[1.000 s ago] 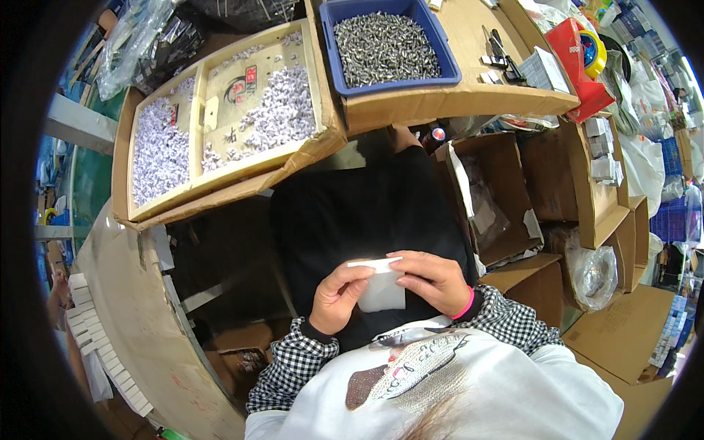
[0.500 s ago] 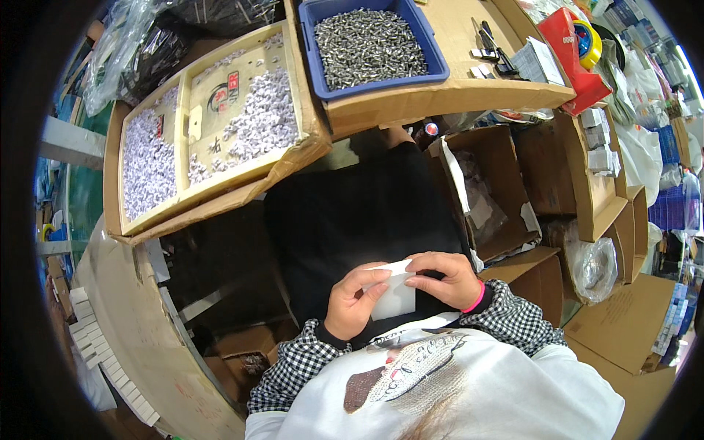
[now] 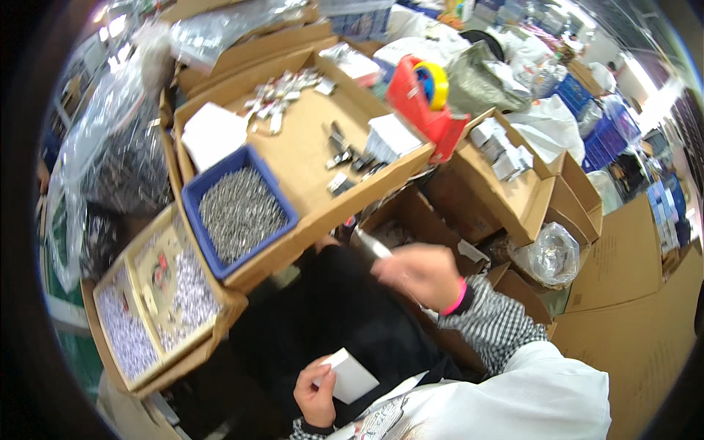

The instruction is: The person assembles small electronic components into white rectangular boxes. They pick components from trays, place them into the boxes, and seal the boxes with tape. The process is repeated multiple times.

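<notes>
A small white box (image 3: 353, 375) is held over my black-clad lap by my left hand (image 3: 315, 394), its thumb and fingers closed on one end. My right hand (image 3: 424, 275), with a pink band at the wrist, is raised apart from the box. It hovers over an open brown carton (image 3: 411, 209) beside the lap. Motion smears its fingers, so whether they hold anything is unclear. Ahead of it stands a shallow cardboard tray (image 3: 293, 158) with black and metal pieces (image 3: 348, 155), a stack of white paper slips (image 3: 394, 138) and several small wrapped pieces (image 3: 282, 95).
A blue bin (image 3: 238, 209) of small metal parts sits at the tray's left end. Beside it, a divided tray (image 3: 158, 297) holds small pale pieces. A red tape dispenser (image 3: 422, 103) stands at the tray's right corner. Small white boxes (image 3: 502, 149) lie in another carton.
My right hand has let go of the white box and moved up and away from it. My left hand keeps the box. The view has swung right, showing more of the tray.
</notes>
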The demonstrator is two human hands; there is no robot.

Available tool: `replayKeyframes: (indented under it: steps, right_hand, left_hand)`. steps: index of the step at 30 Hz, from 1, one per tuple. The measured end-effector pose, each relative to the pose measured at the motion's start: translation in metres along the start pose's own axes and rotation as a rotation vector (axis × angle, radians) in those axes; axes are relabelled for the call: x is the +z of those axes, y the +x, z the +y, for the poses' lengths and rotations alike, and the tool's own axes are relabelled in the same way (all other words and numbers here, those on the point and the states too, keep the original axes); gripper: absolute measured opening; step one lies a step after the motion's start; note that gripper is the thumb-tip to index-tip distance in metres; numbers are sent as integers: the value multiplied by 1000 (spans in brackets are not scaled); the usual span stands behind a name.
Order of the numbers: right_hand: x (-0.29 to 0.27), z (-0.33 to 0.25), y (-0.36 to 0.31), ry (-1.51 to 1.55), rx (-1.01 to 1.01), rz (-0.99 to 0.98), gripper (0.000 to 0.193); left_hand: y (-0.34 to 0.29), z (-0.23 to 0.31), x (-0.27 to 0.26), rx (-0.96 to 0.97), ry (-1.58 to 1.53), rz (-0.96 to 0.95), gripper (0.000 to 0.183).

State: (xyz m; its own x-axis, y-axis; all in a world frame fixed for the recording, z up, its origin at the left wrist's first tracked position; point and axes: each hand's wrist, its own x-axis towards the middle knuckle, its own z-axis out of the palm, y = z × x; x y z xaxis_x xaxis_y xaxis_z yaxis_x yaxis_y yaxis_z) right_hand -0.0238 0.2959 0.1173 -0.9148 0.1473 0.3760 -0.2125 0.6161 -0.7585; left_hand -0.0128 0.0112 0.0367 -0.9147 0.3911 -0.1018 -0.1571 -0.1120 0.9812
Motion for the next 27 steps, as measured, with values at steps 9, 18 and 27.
replayKeyframes:
  steps: [9, 18, 27]
  right_hand:
    - [-148, 68, 115, -193, 467, 528, 36]
    - [-158, 70, 115, 271, 538, 367, 34]
    - [-145, 63, 118, 587, 493, 563, 22]
  left_hand:
    - [-2, 4, 3, -49, -14, 39, 15]
    - [-4, 5, 6, -32, -34, 50, 15]
    - [-9, 6, 8, -19, -46, 66, 15]
